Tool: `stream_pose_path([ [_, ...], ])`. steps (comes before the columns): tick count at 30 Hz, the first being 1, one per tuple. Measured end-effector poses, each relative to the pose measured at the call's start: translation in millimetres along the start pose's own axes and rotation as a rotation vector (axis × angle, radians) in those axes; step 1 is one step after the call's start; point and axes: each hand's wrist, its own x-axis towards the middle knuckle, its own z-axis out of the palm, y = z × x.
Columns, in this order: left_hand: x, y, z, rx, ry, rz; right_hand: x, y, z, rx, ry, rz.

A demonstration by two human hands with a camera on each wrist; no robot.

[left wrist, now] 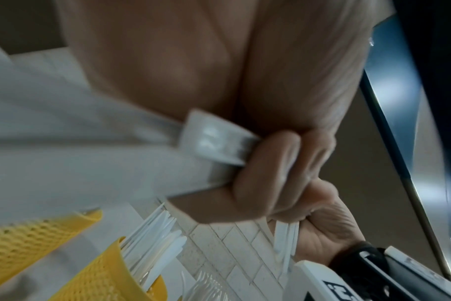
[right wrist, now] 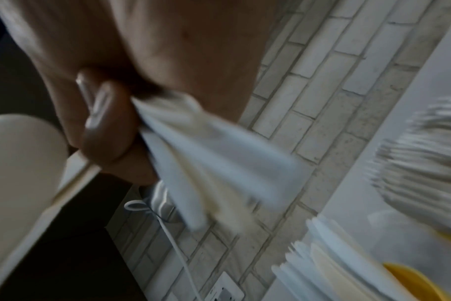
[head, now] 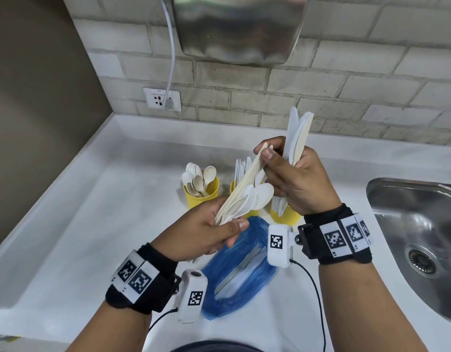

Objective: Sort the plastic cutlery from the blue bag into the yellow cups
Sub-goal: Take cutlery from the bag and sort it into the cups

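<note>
My left hand point(head: 219, 229) grips a bunch of white and beige plastic spoons point(head: 247, 199) by their handles above the blue bag point(head: 239, 270). My right hand point(head: 282, 168) holds several plastic knives point(head: 296, 133) upright in its palm, while its thumb and forefinger pinch a beige piece point(head: 254, 163) sticking out of the left hand's bunch. Three yellow mesh cups stand behind: the left cup point(head: 201, 196) holds spoons, the middle cup point(head: 234, 186) holds cutlery, the right cup point(head: 285, 214) is partly hidden by my right hand. In the wrist views the handles point(left wrist: 214, 140) and knives point(right wrist: 206, 154) show blurred.
The white counter point(head: 105, 199) runs along a brick-tiled wall. A steel sink point(head: 417, 235) lies at the right. A wall socket point(head: 162, 99) with a white cable sits at the back left, and a metal appliance point(head: 239, 26) hangs above. Camera cables trail from both wrists.
</note>
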Motion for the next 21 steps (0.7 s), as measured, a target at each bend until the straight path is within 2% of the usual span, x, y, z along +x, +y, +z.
stream_pose_path([
  [5, 0, 2, 3, 0.025, 0.011, 0.018, -3, 10, 1, -0.131, -0.048, 0.070],
  [10, 0, -1, 2, 0.147, 0.152, 0.067, -1, 8, 6, -0.018, 0.045, 0.029],
  [13, 2, -7, 0, 0.264, 0.228, 0.092, 4, 8, 4, 0.140, 0.168, 0.001],
  [16, 3, -7, 2, 0.280, 0.274, 0.096, 8, 7, 0, 0.348, 0.275, 0.016],
  [21, 3, -5, 4, 0.286, 0.288, 0.112, 10, 14, -14, 0.739, 0.383, 0.145],
])
